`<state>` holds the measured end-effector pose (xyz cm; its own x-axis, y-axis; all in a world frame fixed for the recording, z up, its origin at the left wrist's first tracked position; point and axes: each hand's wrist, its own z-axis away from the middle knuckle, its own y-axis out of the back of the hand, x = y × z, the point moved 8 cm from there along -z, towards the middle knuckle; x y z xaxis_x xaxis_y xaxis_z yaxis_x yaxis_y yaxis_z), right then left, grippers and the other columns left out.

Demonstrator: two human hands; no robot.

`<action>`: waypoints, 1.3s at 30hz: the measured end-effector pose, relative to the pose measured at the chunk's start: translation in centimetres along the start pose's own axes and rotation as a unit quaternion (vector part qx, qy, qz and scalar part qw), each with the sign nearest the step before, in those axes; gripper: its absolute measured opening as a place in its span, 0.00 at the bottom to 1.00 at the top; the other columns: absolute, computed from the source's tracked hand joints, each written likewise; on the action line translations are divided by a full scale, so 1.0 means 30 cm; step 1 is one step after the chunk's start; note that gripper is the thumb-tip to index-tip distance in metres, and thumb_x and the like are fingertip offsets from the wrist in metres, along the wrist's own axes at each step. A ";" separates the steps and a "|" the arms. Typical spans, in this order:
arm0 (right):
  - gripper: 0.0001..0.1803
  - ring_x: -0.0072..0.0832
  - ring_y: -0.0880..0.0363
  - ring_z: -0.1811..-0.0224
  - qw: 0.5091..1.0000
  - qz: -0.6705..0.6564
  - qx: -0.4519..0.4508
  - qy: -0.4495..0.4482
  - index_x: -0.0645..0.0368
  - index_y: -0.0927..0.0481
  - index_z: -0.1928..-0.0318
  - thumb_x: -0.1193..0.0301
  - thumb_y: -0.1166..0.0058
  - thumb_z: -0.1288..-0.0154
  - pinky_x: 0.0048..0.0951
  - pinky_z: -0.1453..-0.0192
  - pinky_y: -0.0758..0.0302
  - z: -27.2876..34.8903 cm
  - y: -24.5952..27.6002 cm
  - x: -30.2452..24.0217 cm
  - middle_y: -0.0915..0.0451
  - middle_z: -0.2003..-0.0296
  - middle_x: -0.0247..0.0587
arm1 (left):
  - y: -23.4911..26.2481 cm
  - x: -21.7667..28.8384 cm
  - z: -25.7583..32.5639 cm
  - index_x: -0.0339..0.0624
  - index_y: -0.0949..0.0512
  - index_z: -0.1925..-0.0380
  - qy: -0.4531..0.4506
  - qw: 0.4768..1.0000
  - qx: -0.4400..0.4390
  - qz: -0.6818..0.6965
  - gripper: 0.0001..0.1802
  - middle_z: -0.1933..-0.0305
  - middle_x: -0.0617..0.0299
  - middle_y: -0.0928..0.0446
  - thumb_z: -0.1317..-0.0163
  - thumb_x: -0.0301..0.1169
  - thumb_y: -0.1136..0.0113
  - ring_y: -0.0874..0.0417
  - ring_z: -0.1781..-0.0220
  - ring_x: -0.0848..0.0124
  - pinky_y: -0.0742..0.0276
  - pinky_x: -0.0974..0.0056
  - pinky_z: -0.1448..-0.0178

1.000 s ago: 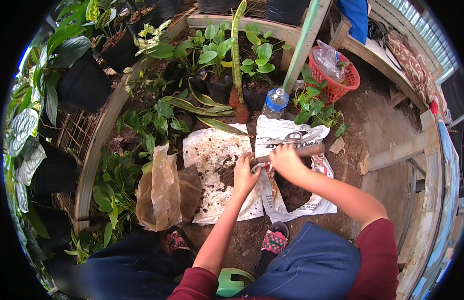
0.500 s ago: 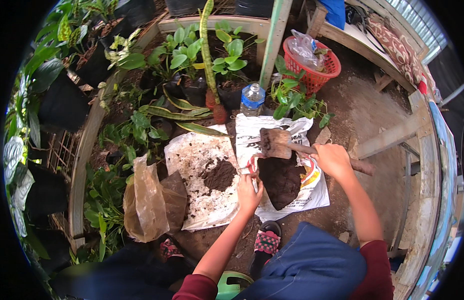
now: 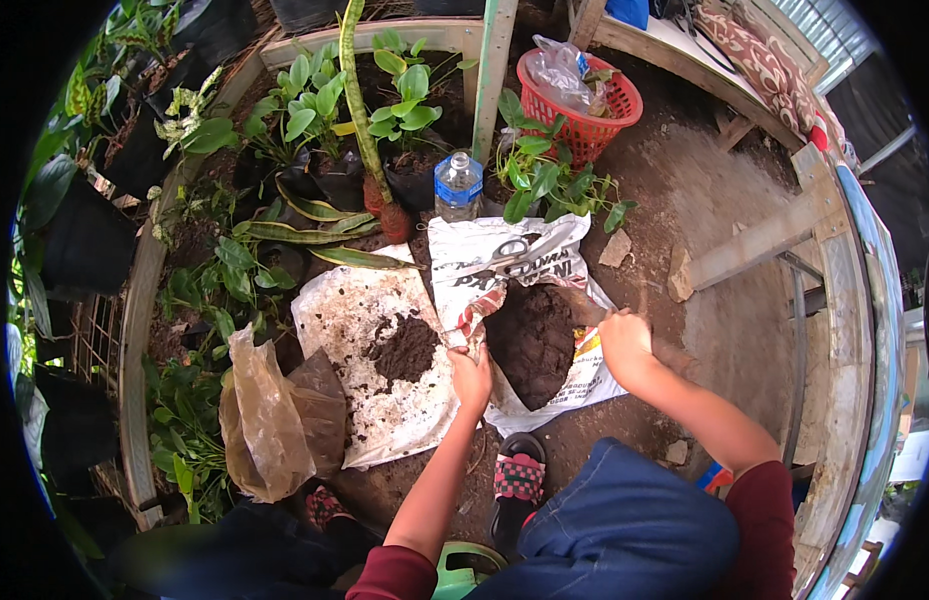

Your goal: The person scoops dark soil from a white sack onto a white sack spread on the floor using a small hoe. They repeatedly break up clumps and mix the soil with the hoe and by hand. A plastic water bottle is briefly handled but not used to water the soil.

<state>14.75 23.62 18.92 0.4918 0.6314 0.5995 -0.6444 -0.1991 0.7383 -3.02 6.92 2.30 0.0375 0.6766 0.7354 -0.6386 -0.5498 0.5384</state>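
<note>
A white printed sack lies cut open on the ground with dark soil inside. My left hand pinches the sack's left edge. My right hand is closed round the handle of a small hand shovel; its blade is down in the soil, mostly hidden. Scissors lie on the sack's far part. To the left, a soil-stained white sheet bears a small soil heap. Beside that sheet stands a crumpled, cloudy plastic bag.
A water bottle stands beyond the sack, near a snake plant. A red basket with plastic is at the far right. Potted plants line the left and back. A wooden frame stands right; a green stool is below me.
The shovel has gone from above the sack down into the soil, baring the scissors. My right hand has moved lower with it. My left hand stays at the sack's edge; the view has shifted.
</note>
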 end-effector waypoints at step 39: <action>0.23 0.41 0.17 0.60 0.815 -0.565 -0.126 -0.020 0.60 0.22 0.47 0.58 0.46 0.36 0.37 0.56 0.22 0.081 -0.549 -0.086 0.16 0.63 0.50 | -0.122 0.026 -0.016 0.34 0.40 0.37 -0.087 0.981 -0.168 0.032 0.26 0.47 0.35 0.26 0.30 0.37 0.57 0.26 0.43 0.44 0.33 0.54 0.41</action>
<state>25.51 23.46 5.97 0.8697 0.2793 -0.4069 0.1362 0.6567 0.7418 -1.01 9.71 0.71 0.1002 0.5356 0.8385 -0.8605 -0.3763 0.3433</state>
